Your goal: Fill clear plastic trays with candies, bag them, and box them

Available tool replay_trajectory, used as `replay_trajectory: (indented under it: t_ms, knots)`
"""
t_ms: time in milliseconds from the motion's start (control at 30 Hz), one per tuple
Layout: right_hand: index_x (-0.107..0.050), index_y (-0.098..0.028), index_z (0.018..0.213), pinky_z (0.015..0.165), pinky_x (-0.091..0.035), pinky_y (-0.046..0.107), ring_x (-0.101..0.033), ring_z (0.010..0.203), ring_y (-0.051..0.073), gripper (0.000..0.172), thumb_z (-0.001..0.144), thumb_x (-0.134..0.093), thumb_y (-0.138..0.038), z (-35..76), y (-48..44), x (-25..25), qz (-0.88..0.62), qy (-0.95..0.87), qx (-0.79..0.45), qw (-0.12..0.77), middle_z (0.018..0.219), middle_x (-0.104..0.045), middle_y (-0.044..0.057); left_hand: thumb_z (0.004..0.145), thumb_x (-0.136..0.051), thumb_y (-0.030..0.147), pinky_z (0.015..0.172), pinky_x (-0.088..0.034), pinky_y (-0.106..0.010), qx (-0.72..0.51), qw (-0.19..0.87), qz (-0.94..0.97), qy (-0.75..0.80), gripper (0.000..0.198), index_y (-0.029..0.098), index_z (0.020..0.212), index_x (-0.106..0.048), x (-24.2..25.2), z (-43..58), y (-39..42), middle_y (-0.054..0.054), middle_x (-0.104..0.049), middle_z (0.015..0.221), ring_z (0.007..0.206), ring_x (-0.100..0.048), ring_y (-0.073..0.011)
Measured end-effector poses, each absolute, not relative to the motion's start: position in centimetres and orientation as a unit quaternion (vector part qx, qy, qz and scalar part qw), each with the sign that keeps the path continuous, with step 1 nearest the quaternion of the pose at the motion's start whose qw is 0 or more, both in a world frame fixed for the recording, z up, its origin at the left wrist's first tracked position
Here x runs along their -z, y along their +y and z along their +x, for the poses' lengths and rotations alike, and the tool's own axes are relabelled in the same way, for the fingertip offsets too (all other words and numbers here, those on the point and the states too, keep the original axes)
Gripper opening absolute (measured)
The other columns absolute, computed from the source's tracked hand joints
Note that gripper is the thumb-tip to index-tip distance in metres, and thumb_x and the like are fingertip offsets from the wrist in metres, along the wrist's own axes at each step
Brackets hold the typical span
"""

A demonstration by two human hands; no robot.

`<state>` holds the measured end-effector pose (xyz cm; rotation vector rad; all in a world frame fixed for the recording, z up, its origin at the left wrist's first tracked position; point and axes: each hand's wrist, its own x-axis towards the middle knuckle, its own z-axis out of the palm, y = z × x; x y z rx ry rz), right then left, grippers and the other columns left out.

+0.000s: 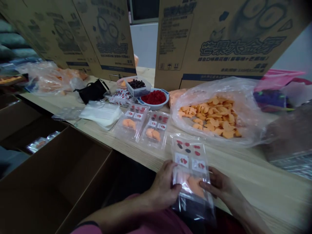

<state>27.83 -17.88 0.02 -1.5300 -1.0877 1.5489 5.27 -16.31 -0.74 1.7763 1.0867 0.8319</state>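
Observation:
Between my two hands is a clear plastic packet (pixel 190 165) at the table's front edge. Inside it show red and dark pieces at the top, two small printed sachets in the middle and orange pieces below. My left hand (pixel 163 185) grips its left side, thumb on the front. On the right side my right hand (pixel 220 185) pinches the packet, thumb over the orange pieces. The packet's lower end hangs past the table edge. Two similar filled packets, one on the left (pixel 131 122) and one nearer (pixel 155 129), lie flat behind it.
A large clear bag of orange pieces (pixel 214 113) lies at right. Behind are a bowl of red pieces (pixel 154 97), a tub of dark pieces (pixel 136 84) and white sheets (pixel 100 113). An open carton (pixel 58 175) stands lower left; tall printed cartons (pixel 219 42) line the back.

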Motion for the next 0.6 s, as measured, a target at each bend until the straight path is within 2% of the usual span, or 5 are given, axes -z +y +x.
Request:
replay_trajectory:
  t_ms: [133, 267, 367, 467, 600]
  knots:
    - [-0.053, -0.019, 0.108, 0.057, -0.049, 0.025, -0.065, 0.076, 0.021, 0.060, 0.060, -0.083, -0.040, 23.2, -13.2, -2.5, -0.544, -0.428, -0.606, 0.391, 0.093, -0.070, 0.009, 0.071, -0.061, 0.013, 0.079, -0.053, -0.034, -0.363, 0.382, 0.714, 0.460, 0.053, 0.019, 0.123, -0.050, -2.4, 0.6, -12.7, -0.013, -0.047, 0.134, 0.108, -0.056, -0.0244]
    - [-0.055, -0.016, 0.096, 0.041, -0.031, 0.019, -0.048, 0.047, 0.010, 0.057, 0.050, -0.083, -0.035, 18.3, -5.8, -2.1, -0.539, -0.427, -0.581, 0.436, 0.060, -0.060, -0.002, 0.073, -0.053, 0.009, 0.080, -0.051, -0.033, -0.329, 0.259, 0.759, 0.498, 0.041, 0.020, 0.113, -0.058, -3.8, -2.4, -6.3, -0.008, -0.059, 0.116, 0.091, -0.059, -0.0186]
    - [-0.052, -0.017, 0.086, 0.040, -0.031, 0.020, -0.044, 0.043, 0.009, 0.049, 0.049, -0.081, -0.031, 16.4, -2.0, -0.7, -0.585, -0.404, -0.550, 0.438, 0.054, -0.056, -0.005, 0.073, -0.048, 0.005, 0.090, -0.046, -0.038, -0.238, 0.167, 0.801, 0.524, 0.031, 0.016, 0.098, -0.063, -4.2, -2.7, -2.7, -0.009, -0.064, 0.099, 0.096, -0.057, -0.0222]
    - [-0.048, -0.019, 0.081, 0.036, -0.030, 0.021, -0.042, 0.039, 0.009, 0.046, 0.051, -0.082, -0.028, 16.5, -0.6, 0.4, -0.629, -0.386, -0.514, 0.436, 0.050, -0.052, -0.007, 0.076, -0.052, 0.012, 0.090, -0.046, -0.038, -0.166, 0.129, 0.827, 0.521, 0.017, 0.016, 0.087, -0.064, -5.0, -3.1, -0.8, -0.010, -0.066, 0.094, 0.095, -0.059, -0.0247]
    - [-0.047, -0.020, 0.077, 0.040, -0.038, 0.021, -0.054, 0.051, 0.013, 0.043, 0.056, -0.083, -0.027, 17.2, -0.4, 0.3, -0.665, -0.359, -0.493, 0.431, 0.057, -0.056, -0.003, 0.081, -0.056, 0.029, 0.091, -0.044, -0.039, -0.218, 0.079, 0.772, 0.591, 0.025, 0.015, 0.101, -0.063, -6.6, -6.6, 2.2, -0.013, -0.066, 0.103, 0.101, -0.058, -0.0282]
